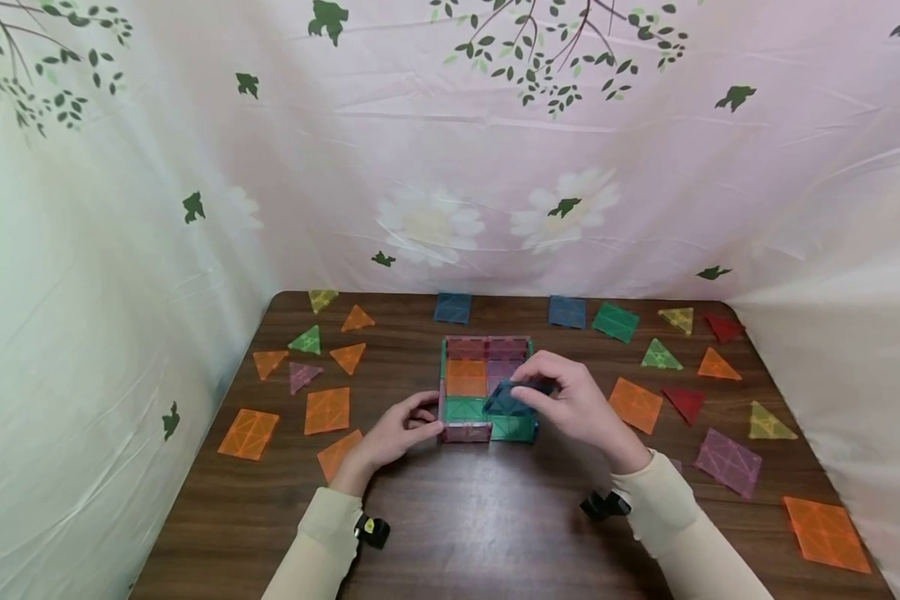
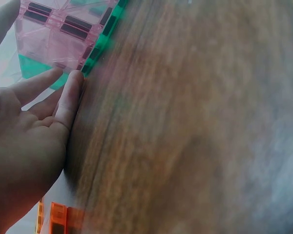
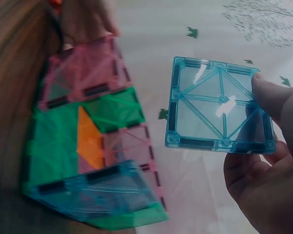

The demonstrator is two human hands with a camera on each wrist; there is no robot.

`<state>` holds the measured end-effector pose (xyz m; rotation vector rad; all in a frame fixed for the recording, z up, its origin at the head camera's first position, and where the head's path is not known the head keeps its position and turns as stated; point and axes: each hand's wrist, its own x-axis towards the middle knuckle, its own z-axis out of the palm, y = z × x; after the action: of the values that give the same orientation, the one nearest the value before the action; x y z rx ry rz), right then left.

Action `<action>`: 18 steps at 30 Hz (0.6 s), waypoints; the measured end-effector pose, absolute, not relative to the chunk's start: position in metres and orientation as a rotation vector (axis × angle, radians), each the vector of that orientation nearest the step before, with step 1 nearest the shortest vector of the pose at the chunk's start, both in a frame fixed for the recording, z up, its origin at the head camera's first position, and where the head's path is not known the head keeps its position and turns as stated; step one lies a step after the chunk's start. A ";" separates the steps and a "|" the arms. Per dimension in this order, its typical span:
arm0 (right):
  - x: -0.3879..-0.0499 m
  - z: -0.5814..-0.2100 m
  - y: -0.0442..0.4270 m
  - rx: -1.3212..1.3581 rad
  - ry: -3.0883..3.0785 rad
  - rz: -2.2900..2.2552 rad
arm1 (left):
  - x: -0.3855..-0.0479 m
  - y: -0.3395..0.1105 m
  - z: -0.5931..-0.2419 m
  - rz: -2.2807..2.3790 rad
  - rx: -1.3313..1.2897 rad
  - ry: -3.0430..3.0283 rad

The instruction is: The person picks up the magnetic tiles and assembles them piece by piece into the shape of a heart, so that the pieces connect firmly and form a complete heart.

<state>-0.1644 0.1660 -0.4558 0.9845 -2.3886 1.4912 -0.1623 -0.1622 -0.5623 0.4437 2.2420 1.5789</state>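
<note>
A low box of translucent magnetic tiles stands mid-table, with a pink back wall [image 1: 487, 347], a pink front wall [image 1: 467, 432] on the left and green panels [image 1: 513, 428]. My right hand [image 1: 573, 404] is over its right side. Between thumb and fingers it pinches a clear blue square tile [image 3: 195, 114], raised off the box in the right wrist view. Another blue tile [image 3: 97, 192] tilts at the box's edge in that view. My left hand [image 1: 397, 433] touches the box's left side, its fingers [image 2: 68, 100] fairly straight against the pink and green corner.
Loose tiles lie around the table's [image 1: 465, 517] sides: orange squares [image 1: 249, 434] and small triangles [image 1: 305, 340] on the left, a purple square [image 1: 729, 462] and orange square [image 1: 827, 533] on the right. Two blue squares [image 1: 452, 307] and a green square [image 1: 615, 322] lie at the back.
</note>
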 end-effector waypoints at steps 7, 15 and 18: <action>-0.160 -0.465 0.159 1.031 -2.443 1.399 | -0.161 -0.162 -0.561 1.570 0.427 2.249; -0.159 -0.468 0.159 1.055 -2.456 1.360 | -0.160 -0.162 -0.561 1.569 0.421 2.248; -0.160 -0.469 0.159 1.068 -2.439 1.336 | -0.161 -0.162 -0.561 1.565 0.415 2.252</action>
<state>-0.1599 0.1594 -0.4686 1.0682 -2.4387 1.3364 -0.1614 -0.1621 -0.5609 0.4149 2.2516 1.5651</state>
